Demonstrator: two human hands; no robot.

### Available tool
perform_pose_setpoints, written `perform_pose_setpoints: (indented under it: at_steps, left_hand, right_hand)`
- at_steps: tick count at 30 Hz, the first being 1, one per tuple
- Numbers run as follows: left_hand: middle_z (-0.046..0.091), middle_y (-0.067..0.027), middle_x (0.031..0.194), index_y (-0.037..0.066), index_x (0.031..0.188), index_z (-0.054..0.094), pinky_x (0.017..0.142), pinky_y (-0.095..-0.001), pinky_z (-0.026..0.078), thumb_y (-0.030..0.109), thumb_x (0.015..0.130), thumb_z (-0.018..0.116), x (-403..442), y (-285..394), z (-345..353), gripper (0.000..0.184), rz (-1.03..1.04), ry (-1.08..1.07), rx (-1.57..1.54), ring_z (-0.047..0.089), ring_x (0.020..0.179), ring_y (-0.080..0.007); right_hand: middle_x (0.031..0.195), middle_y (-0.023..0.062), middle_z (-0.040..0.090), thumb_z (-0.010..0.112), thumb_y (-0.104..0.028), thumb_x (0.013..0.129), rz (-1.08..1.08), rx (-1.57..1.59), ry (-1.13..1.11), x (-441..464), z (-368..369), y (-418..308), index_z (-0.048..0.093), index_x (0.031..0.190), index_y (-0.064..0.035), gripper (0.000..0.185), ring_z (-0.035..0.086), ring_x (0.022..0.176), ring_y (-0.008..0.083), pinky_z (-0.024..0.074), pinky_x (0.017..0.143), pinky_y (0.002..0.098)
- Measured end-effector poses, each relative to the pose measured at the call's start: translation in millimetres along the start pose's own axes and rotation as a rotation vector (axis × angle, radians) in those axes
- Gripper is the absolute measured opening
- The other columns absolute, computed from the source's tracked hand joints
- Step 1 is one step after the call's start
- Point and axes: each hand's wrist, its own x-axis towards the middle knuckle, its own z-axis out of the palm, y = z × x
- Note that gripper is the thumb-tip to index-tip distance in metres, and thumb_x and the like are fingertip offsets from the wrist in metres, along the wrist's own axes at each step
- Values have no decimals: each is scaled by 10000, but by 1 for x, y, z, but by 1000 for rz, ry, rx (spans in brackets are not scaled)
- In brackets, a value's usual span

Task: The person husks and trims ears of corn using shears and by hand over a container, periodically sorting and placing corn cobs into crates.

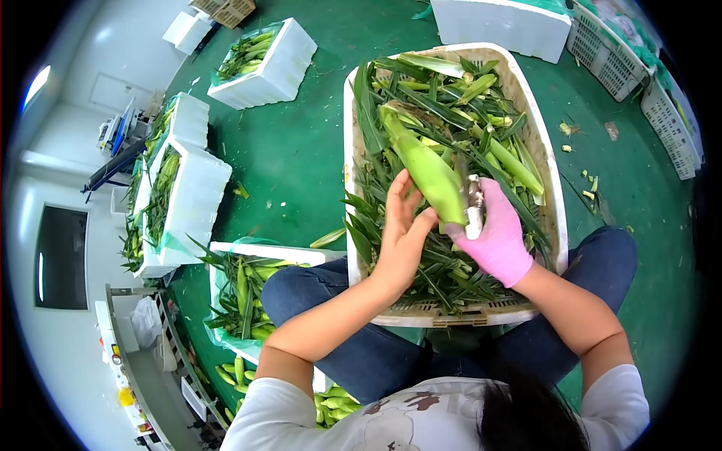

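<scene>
An ear of corn in its green husk (427, 167) lies slantwise over the crate, its lower end blurred. My bare left hand (402, 237) cups the ear from the left, with fingers and thumb curved against it. My right hand (498, 234), in a pink glove, is closed around a metal hand tool (474, 201) with a white handle, held against the ear's lower right side. The tool's working end is blurred and partly hidden, so its exact kind is unclear. Beneath both hands, a large pale plastic crate (560, 218) holds stripped husks, leaves and some ears.
At my left knee stands a white foam box (226, 282) of unhusked corn; husked ears (335, 406) lie below it. More foam boxes (197, 192) of corn line the left side. Plastic baskets (609, 56) stand at the far right. Scraps litter the green floor (301, 161).
</scene>
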Motion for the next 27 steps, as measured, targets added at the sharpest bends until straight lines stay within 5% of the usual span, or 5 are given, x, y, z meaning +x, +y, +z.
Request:
perform_pose_setpoints:
  at_steps: [4,7,13,23,27]
  left_hand:
    - [551,-84,1305,141,1398,419,891,-413,519,421,1014,510,24,-15,-13,484,-367,227,-268,603,1093,-258]
    - [628,-104,1149,121,1253,505,826,-428,548,449,993,544,32,-23,-37,421,-551,178,-262,638,982,-260]
    - [587,-86,1192,63,1323,448,906,-349,489,248,943,693,22,-22,-30,489,-184,143,114,577,1039,-182]
    - [571,-148,1227,9,1355,475,987,-340,459,186,746,849,17,-18,-28,736,91,-58,942,573,1124,-239]
    - [588,-125,1106,18,1301,558,935,-341,479,196,718,830,33,11,-46,667,121,-226,924,603,1045,-267]
  right_hand:
    - [919,163,589,809,-168,651,-361,-133,27,-8,27,2,537,1045,-44,495,596,842,382,490,737,459]
    - [942,178,603,801,-187,663,-404,-131,-130,-8,21,-10,545,1060,-29,498,605,872,397,500,757,453]
    - [1095,212,605,811,-311,711,86,-84,-445,9,-12,6,531,1215,-1,654,611,1022,394,498,902,441]
    - [1270,274,526,781,-291,725,89,37,-472,37,-46,30,410,1404,53,846,563,1162,382,449,1024,394]
    - [996,180,632,761,-261,740,64,14,-596,45,-62,25,561,1188,47,579,634,894,293,518,827,356]
